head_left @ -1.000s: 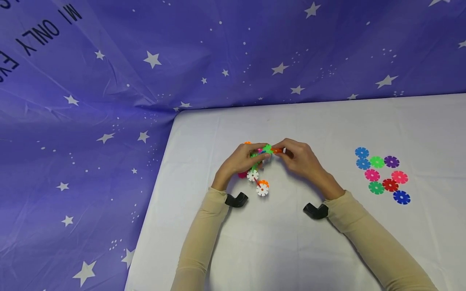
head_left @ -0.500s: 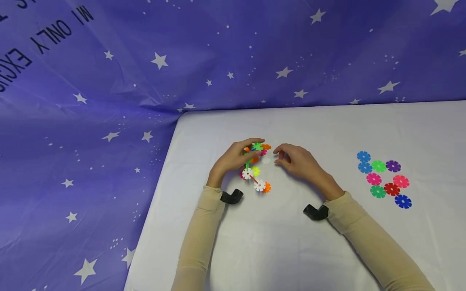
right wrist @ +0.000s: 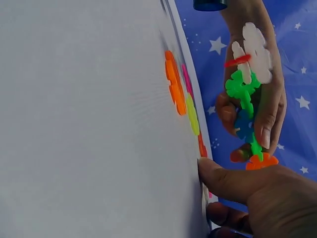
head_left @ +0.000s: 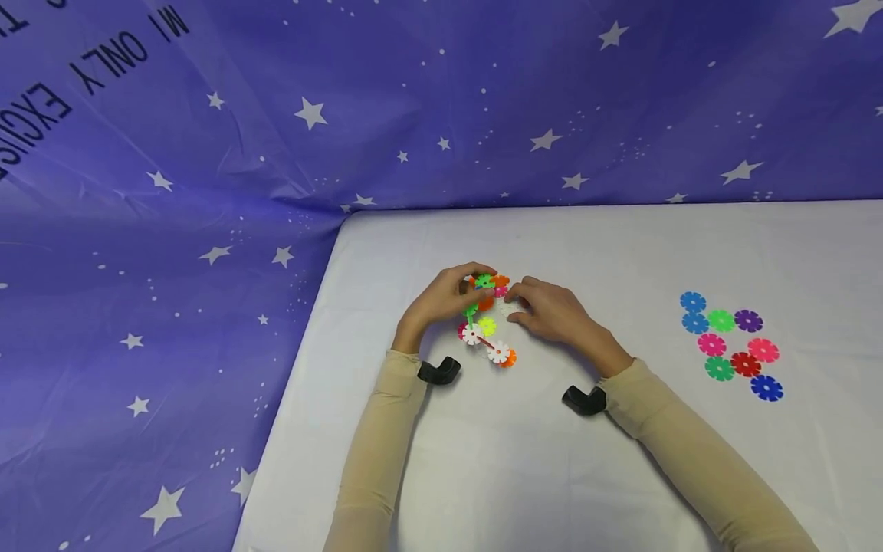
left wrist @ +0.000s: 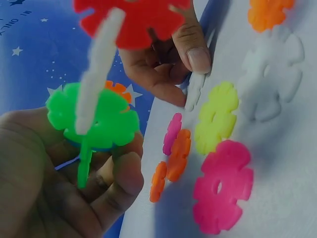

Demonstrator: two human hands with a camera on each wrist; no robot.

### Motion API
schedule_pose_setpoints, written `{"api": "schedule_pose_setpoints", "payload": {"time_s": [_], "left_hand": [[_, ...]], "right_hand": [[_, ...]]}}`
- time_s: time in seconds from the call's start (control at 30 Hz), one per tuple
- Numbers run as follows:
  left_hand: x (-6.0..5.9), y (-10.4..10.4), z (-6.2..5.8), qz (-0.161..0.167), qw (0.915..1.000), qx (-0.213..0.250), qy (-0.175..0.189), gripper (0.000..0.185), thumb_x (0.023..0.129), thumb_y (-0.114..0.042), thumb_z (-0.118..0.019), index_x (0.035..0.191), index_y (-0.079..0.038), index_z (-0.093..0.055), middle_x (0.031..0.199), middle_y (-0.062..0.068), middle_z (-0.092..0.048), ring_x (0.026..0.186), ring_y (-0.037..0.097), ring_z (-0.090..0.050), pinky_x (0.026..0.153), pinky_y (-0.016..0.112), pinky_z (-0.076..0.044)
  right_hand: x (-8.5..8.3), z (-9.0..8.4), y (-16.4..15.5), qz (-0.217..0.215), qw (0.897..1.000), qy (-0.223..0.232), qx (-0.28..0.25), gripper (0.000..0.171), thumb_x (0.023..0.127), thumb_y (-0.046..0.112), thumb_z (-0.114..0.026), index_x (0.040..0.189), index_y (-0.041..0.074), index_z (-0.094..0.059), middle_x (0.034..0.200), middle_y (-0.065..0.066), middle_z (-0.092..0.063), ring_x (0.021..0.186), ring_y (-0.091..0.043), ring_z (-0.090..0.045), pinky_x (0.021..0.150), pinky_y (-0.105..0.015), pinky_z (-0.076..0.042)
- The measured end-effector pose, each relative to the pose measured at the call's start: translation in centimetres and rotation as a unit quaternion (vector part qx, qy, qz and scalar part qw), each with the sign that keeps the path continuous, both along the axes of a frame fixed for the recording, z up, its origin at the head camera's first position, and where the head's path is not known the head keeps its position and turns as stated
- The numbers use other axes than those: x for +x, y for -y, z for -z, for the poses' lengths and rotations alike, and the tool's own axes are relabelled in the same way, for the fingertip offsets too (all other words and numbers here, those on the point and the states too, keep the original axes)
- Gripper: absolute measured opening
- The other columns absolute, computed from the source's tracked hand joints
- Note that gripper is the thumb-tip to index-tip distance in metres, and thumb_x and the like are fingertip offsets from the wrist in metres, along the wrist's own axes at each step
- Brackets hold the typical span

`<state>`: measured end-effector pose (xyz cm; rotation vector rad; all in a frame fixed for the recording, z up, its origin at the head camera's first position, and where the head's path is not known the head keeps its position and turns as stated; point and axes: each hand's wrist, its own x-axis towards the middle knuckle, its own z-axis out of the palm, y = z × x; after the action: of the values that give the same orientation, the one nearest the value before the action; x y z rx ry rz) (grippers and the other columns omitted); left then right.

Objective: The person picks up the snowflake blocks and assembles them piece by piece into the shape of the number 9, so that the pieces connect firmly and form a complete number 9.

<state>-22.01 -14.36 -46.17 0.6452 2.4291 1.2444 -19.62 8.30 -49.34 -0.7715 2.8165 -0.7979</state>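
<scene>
My left hand (head_left: 464, 294) grips a chain of joined snowflake discs (head_left: 484, 285), held just above the white table (head_left: 621, 253). The chain shows green (left wrist: 94, 116), red (left wrist: 133, 20) and white (right wrist: 257, 49) discs. My right hand (head_left: 516, 303) is lowered to the table just right of the chain. Its thumb (left wrist: 198, 54) and fingers pinch a white disc (left wrist: 195, 91) standing on edge against the tabletop. Loose yellow (left wrist: 215, 116), pink (left wrist: 223, 186), orange (left wrist: 173, 158) and white (left wrist: 275, 79) discs lie flat beneath the hands.
Several loose discs (head_left: 727, 345) in blue, green, purple, pink and red lie in a cluster at the right of the table. A purple starred cloth (head_left: 207, 192) hangs behind and to the left. The table's left edge (head_left: 303, 345) runs close to my left arm.
My right hand has let go of the chain, dropped to the table and closed on a white disc. My left hand still holds the chain, shifted slightly left.
</scene>
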Motion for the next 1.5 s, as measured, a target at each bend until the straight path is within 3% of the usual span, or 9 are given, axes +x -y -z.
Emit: {"api": "schedule_pose_setpoints", "payload": {"time_s": [0.17, 0.33, 0.43, 0.53, 0.6, 0.7, 0.83, 1.13, 1.5], "left_hand": [[-0.2, 0.0, 0.3, 0.003, 0.9996, 0.02, 0.02, 0.037, 0.097, -0.019, -0.062, 0.133, -0.012, -0.058, 0.128, 0.008, -0.06, 0.088, 0.023, -0.069, 0.077, 0.026, -0.052], [-0.3, -0.1, 0.5, 0.005, 0.9992, 0.028, 0.027, 0.035, 0.097, -0.017, -0.062, 0.131, -0.009, -0.06, 0.127, 0.009, -0.061, 0.094, 0.024, -0.069, 0.08, 0.027, -0.054], [-0.3, -0.3, 0.5, 0.009, 0.9994, 0.022, 0.023, 0.034, 0.096, -0.017, -0.063, 0.13, -0.011, -0.061, 0.127, 0.008, -0.062, 0.087, 0.021, -0.068, 0.076, 0.026, -0.053], [-0.2, -0.6, 0.5, 0.019, 0.9994, 0.021, 0.02, 0.033, 0.096, -0.017, -0.063, 0.129, -0.011, -0.062, 0.127, 0.007, -0.062, 0.087, 0.02, -0.067, 0.077, 0.025, -0.052], [0.0, -0.8, 0.5, 0.026, 0.9993, 0.023, 0.018, 0.033, 0.096, -0.017, -0.063, 0.129, -0.011, -0.062, 0.127, 0.007, -0.062, 0.085, 0.019, -0.067, 0.077, 0.025, -0.052], [0.2, -1.0, 0.5, 0.028, 0.9993, 0.022, 0.012, 0.036, 0.096, -0.018, -0.063, 0.131, -0.012, -0.06, 0.128, 0.007, -0.061, 0.083, 0.018, -0.067, 0.078, 0.025, -0.051], [0.5, -1.1, 0.4, 0.029, 0.9994, 0.015, 0.008, 0.037, 0.096, -0.022, -0.064, 0.132, -0.014, -0.059, 0.128, 0.006, -0.061, 0.077, 0.016, -0.064, 0.076, 0.025, -0.05], [0.7, -1.4, 0.2, 0.041, 0.9988, 0.019, 0.016, 0.034, 0.095, -0.024, -0.066, 0.128, -0.016, -0.061, 0.126, 0.004, -0.063, 0.066, 0.014, -0.058, 0.07, 0.024, -0.046], [0.6, -1.8, -0.2, 0.055, 0.9981, 0.023, 0.012, 0.036, 0.093, -0.021, -0.069, 0.127, -0.013, -0.062, 0.122, 0.004, -0.062, 0.061, 0.012, -0.053, 0.065, 0.023, -0.043]], "right_hand": [[0.2, 0.1, -0.8, 0.012, 0.999, 0.019, -0.025, 0.034, 0.082, 0.029, -0.079, 0.107, 0.01, -0.066, 0.1, -0.003, -0.06, 0.088, -0.019, -0.058, 0.077, -0.037, -0.049], [0.4, 0.2, -2.4, 0.046, 0.99, 0.045, -0.124, 0.032, 0.085, 0.02, -0.076, 0.112, 0.008, -0.063, 0.099, -0.008, -0.065, 0.075, -0.018, -0.055, 0.068, -0.032, -0.046], [0.3, 0.0, -3.3, 0.073, 0.973, 0.076, -0.206, 0.032, 0.087, 0.013, -0.074, 0.116, 0.007, -0.062, 0.097, -0.01, -0.065, 0.065, -0.014, -0.051, 0.06, -0.025, -0.042], [0.3, -0.3, -3.9, 0.086, 0.946, 0.123, -0.288, 0.034, 0.088, 0.01, -0.073, 0.119, 0.004, -0.061, 0.098, -0.013, -0.063, 0.06, -0.007, -0.048, 0.052, -0.02, -0.039], [0.3, -0.8, -4.0, 0.083, 0.929, 0.15, -0.327, 0.036, 0.088, 0.007, -0.072, 0.121, 0.0, -0.06, 0.098, -0.015, -0.061, 0.057, -0.005, -0.047, 0.048, -0.019, -0.038], [0.3, -0.9, -3.9, 0.07, 0.916, 0.165, -0.358, 0.036, 0.089, 0.007, -0.07, 0.123, -0.003, -0.059, 0.093, -0.014, -0.058, 0.057, -0.004, -0.048, 0.046, -0.019, -0.039], [0.3, -0.5, -3.6, 0.057, 0.912, 0.164, -0.371, 0.037, 0.09, 0.008, -0.07, 0.123, -0.005, -0.058, 0.086, -0.008, -0.057, 0.058, -0.011, -0.052, 0.049, -0.022, -0.041], [0.5, -0.7, -3.8, 0.061, 0.917, 0.151, -0.365, 0.038, 0.092, 0.011, -0.069, 0.124, -0.004, -0.058, 0.086, -0.007, -0.058, 0.061, -0.024, -0.055, 0.05, -0.023, -0.042], [0.4, -0.5, -3.9, 0.061, 0.906, 0.167, -0.384, 0.039, 0.091, 0.011, -0.069, 0.125, -0.005, -0.059, 0.082, -0.005, -0.059, 0.06, -0.025, -0.053, 0.049, -0.025, -0.042]]}}
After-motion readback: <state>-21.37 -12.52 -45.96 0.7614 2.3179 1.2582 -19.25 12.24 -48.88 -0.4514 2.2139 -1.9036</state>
